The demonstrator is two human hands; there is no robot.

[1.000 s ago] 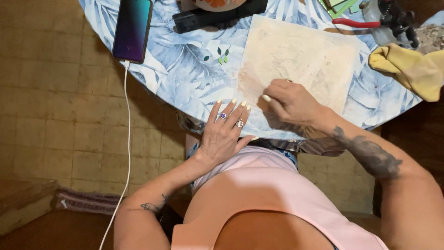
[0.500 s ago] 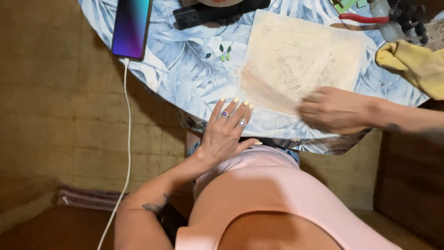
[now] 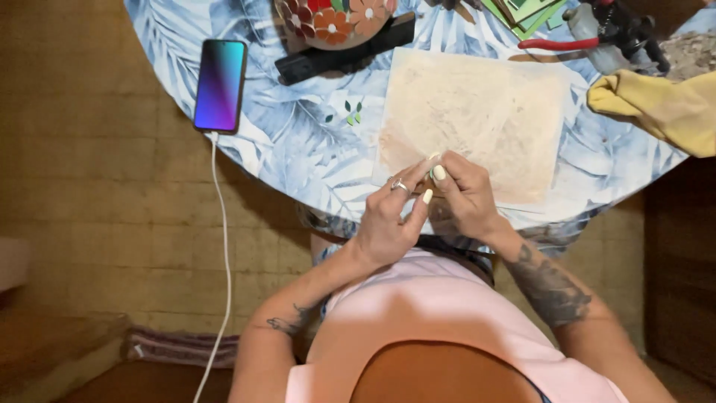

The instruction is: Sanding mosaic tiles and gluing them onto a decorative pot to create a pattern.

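My left hand (image 3: 389, 220) and my right hand (image 3: 461, 198) meet fingertip to fingertip over the near edge of a stained beige sheet (image 3: 477, 112). The sheet lies flat on the round table with a blue leaf-patterned cloth (image 3: 298, 157). Between the fingertips is a small pale green piece (image 3: 432, 174), mostly hidden by the fingers. Both hands pinch around it. My left hand wears rings, and both hands have long light nails.
A phone (image 3: 220, 84) with a white cable (image 3: 222, 246) lies at the table's left. At the back stand a flower-mosaic bowl (image 3: 332, 21) and a black bar (image 3: 343, 52). Tiny green pieces (image 3: 350, 112) lie by the sheet. Red-handled pliers (image 3: 559, 43) and a yellow cloth (image 3: 664, 108) lie right.
My right hand swung out to the right, then came back to the sheet's near edge. My left hand lifted off the table edge and joined it at the fingertips.
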